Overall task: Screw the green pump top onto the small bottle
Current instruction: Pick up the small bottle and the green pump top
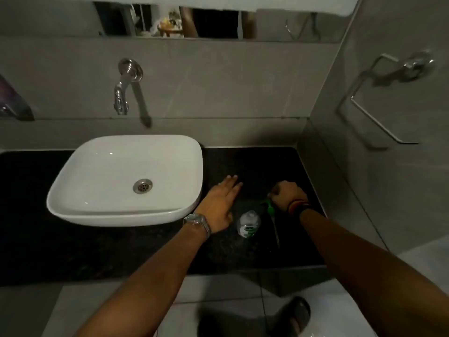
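A small clear bottle (248, 223) with a green-and-white label stands on the black counter (97, 251), its neck without a top. My left hand (220, 205) lies flat and open on the counter just left of the bottle, fingers spread, holding nothing. My right hand (288, 194) is closed in a fist to the right of the bottle, gripping the green pump top (269, 208). The pump's thin dip tube (275, 231) trails down toward the counter's front, beside the bottle. The pump head itself is mostly hidden inside the fist.
A white basin (126, 178) sits on the counter to the left, under a chrome wall tap (124, 93). A tiled side wall with a chrome towel ring (379, 105) bounds the right. A dark slipper (295, 314) lies on the floor below the counter's edge.
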The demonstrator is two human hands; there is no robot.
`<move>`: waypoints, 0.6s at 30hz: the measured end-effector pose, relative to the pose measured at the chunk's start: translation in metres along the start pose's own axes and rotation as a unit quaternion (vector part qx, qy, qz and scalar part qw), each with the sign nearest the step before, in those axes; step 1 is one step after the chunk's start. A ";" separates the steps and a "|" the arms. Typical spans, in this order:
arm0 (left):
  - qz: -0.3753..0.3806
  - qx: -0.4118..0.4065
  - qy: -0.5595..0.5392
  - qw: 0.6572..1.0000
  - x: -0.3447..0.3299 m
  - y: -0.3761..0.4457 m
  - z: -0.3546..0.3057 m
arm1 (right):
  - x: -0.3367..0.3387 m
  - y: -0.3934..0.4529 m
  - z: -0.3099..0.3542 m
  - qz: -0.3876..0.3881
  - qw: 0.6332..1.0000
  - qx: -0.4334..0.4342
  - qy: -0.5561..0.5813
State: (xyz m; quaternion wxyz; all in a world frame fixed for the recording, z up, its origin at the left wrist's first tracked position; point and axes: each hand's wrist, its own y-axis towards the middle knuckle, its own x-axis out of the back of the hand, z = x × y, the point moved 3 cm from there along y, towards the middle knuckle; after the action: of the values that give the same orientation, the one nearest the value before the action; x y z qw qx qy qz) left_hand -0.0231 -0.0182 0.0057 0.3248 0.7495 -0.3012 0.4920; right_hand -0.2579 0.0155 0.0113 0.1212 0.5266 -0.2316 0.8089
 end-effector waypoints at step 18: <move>-0.012 0.158 -0.186 0.970 -0.056 -0.019 -0.016 | -0.042 0.035 -0.012 0.124 0.987 -0.089 0.043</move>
State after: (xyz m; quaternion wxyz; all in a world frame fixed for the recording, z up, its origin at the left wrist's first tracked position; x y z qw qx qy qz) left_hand -0.0357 0.0137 -0.0452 0.1458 0.8733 -0.2659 0.3813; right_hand -0.2656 -0.0071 -0.0395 0.0762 0.4457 -0.3607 0.8157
